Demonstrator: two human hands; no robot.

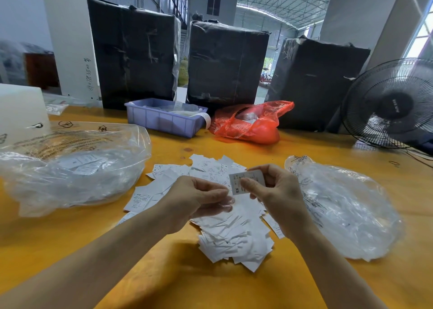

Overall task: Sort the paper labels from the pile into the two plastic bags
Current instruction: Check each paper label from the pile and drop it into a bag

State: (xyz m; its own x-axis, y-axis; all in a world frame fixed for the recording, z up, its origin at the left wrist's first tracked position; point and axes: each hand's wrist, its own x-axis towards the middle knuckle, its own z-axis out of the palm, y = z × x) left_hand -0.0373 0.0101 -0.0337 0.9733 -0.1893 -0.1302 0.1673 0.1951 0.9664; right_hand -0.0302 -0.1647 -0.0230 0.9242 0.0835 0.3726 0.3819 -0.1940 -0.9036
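Mid-frame, the right hand (271, 187) pinches an XS label (243, 183) face-up to read it; the left hand (199, 195), fingers loosely curled, hovers over the pile (229, 233), bags (70, 168) flanking.

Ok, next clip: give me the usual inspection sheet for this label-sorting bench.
Surface: yellow table, lit from the right.
Job's things: pile of paper labels at centre; clear plastic bag on the left with labels inside; second clear bag on the right.
Clutter: purple bin and red plastic bag at the far edge.
Grippers: right hand pinches an XS label; left hand has curled fingers over the pile, contents unclear.
Cables: one dark cable near the fan.
Surroundings: three black-wrapped bales behind the table, warehouse roof beyond.
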